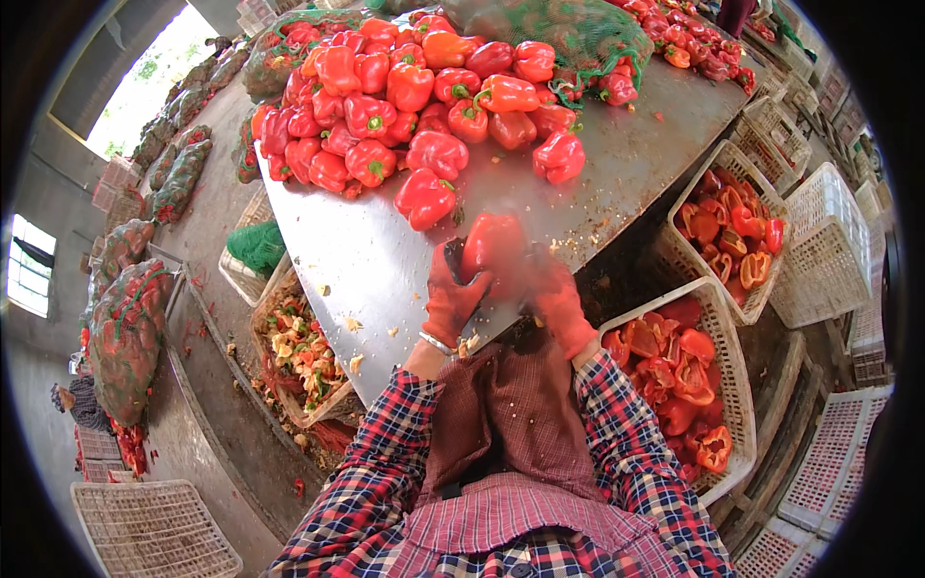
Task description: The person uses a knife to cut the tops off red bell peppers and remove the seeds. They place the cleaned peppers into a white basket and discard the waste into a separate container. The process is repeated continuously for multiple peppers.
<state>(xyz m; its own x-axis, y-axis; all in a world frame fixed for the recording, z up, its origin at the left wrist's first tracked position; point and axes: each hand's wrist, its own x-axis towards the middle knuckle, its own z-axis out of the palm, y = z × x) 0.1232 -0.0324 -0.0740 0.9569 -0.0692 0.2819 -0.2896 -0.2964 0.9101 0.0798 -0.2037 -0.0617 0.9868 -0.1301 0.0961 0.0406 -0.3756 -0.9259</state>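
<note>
A whole red bell pepper [480,247] is in my left hand [457,289], which wears a red work glove with dark palm and fingertips. Close by on its right is my right hand [555,292], gloved the same way. A blurred patch covers the right fingers and the pepper's right side, so whether that hand holds anything is hidden. Both hands are over the near end of a metal table [361,289]. Just beyond them a single red pepper [425,199] lies in front of a large heap of whole red peppers [376,108].
Right of me, one plastic crate [741,441] holds cut pepper pieces, with another filled crate [755,318] beyond. At left stands a crate of pepper scraps [311,415]. A green mesh sack [564,36] lies behind the heap. A person [83,401] is at far left near filled sacks [134,339].
</note>
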